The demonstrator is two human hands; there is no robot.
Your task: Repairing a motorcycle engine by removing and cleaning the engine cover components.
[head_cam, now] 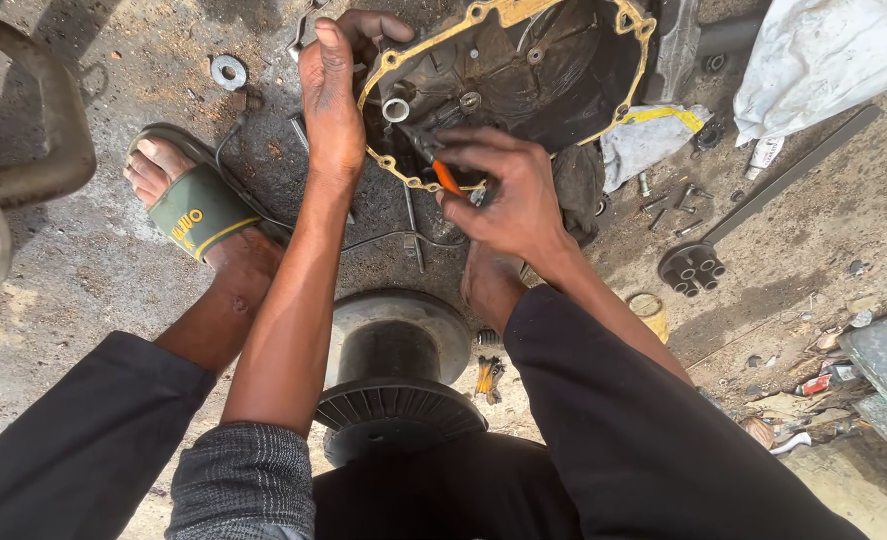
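A dark metal engine cover [554,70] with a yellow gasket [509,12] round its rim lies on the oily ground ahead of me. My left hand [336,85] grips the cover's left edge and steadies it. My right hand [509,190] holds an orange-handled tool [448,178], its tip at the cover's lower rim near a small silver ring [396,109]. The tool's working end is hidden by my fingers.
A black pulley-like drum [394,385] stands between my legs. My left foot wears a green sandal [196,208]. A washer [229,72], loose bolts [669,200], a long socket wrench [754,205], white cloth [824,55] and scrap [814,385] lie around.
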